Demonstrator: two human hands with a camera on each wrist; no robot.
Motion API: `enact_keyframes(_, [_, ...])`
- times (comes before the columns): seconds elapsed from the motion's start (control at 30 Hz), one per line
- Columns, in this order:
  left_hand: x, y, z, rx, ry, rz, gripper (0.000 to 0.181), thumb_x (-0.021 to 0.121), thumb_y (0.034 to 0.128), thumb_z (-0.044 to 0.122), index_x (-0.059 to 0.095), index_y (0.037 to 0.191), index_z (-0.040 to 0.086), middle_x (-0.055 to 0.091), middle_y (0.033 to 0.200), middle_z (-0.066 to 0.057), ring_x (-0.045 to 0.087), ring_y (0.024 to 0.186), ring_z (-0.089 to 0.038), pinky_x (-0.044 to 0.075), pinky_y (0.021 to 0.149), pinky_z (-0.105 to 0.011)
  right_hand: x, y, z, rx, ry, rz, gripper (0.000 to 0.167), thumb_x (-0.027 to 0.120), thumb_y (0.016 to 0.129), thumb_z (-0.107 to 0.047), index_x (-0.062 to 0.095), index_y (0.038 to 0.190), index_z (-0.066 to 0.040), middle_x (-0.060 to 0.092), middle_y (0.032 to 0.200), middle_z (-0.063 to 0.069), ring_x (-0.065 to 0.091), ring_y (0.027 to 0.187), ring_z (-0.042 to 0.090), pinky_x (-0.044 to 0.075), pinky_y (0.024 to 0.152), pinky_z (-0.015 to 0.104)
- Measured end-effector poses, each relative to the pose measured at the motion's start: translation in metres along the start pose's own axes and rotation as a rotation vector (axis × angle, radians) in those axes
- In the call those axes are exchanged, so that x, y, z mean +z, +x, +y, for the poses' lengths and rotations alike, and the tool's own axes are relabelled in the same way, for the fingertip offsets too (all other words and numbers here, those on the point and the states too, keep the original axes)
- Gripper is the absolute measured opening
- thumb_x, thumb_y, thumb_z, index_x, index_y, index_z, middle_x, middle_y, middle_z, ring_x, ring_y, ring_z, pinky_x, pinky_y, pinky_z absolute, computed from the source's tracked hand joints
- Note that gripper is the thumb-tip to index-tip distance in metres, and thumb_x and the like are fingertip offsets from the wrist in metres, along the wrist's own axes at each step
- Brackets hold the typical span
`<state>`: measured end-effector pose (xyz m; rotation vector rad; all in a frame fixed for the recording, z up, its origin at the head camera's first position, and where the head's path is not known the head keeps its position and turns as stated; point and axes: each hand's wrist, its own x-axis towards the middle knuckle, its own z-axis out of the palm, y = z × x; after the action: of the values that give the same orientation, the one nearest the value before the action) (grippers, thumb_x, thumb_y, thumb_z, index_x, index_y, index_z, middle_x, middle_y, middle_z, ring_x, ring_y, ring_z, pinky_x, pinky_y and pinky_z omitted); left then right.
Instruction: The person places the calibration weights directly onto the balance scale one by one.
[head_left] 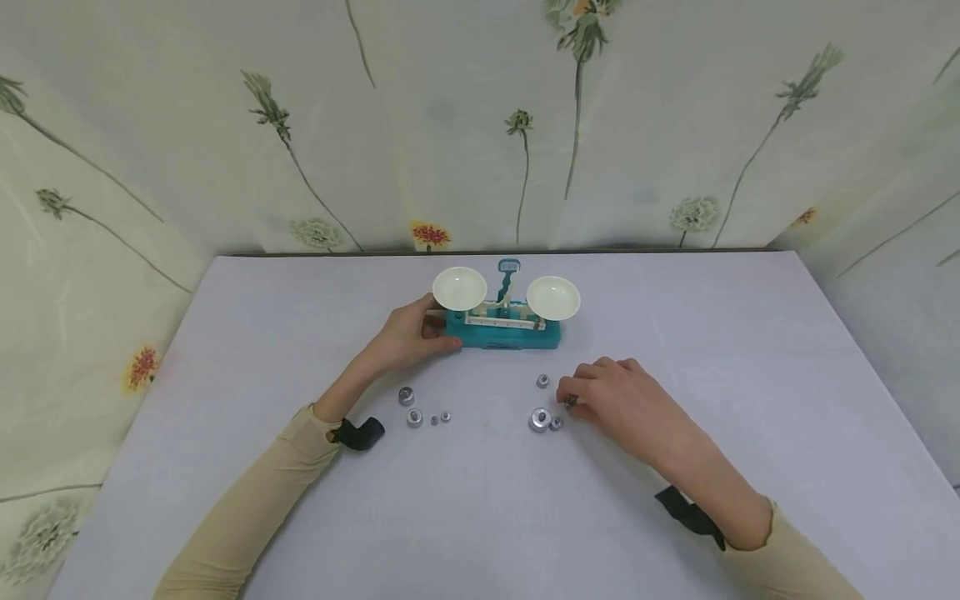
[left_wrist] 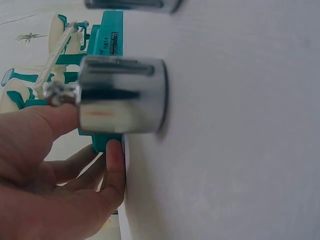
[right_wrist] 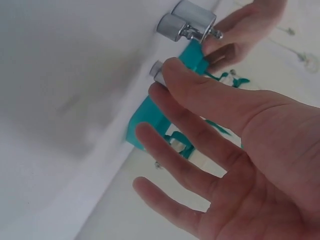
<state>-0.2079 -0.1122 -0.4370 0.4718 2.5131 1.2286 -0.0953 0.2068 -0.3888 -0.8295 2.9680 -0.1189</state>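
A teal balance scale (head_left: 504, 333) with two white pans stands near the far edge of the table. My left hand (head_left: 411, 335) grips the left end of its base, thumb in front and fingers behind. Between thumb and index finger, my right hand (head_left: 622, 408) pinches a small metal weight (right_wrist: 158, 73); its other fingers are spread in the right wrist view. Just left of that hand are a large knobbed weight (head_left: 540, 419), a smaller weight (head_left: 557, 423) touching or close to it, and another weight (head_left: 543, 381) farther back. Both pans hold nothing visible.
Several metal weights stand near my left wrist, among them a large weight (head_left: 406, 396) and a tiny weight (head_left: 434, 421). One looms close in the left wrist view. A white cloth covers the table (head_left: 480, 517); a flowered curtain (head_left: 450, 125) hangs behind.
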Motion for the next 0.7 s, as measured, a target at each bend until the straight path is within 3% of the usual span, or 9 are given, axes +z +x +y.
enact_keyframes(0.7, [-0.001, -0.0016, 0.0031, 0.002, 0.002, -0.006, 0.074, 0.082, 0.0975, 0.022, 0.045, 0.16, 0.007, 0.062, 0.153, -0.021, 0.072, 0.126, -0.036, 0.06, 0.11, -0.046, -0.0083, 0.0045, -0.002, 0.011, 0.004, 0.014, 0.022, 0.09, 0.088, -0.016, 0.082, 0.109, -0.022, 0.081, 0.104, 0.001, 0.073, 0.101, 0.026, 0.061, 0.096, 0.058])
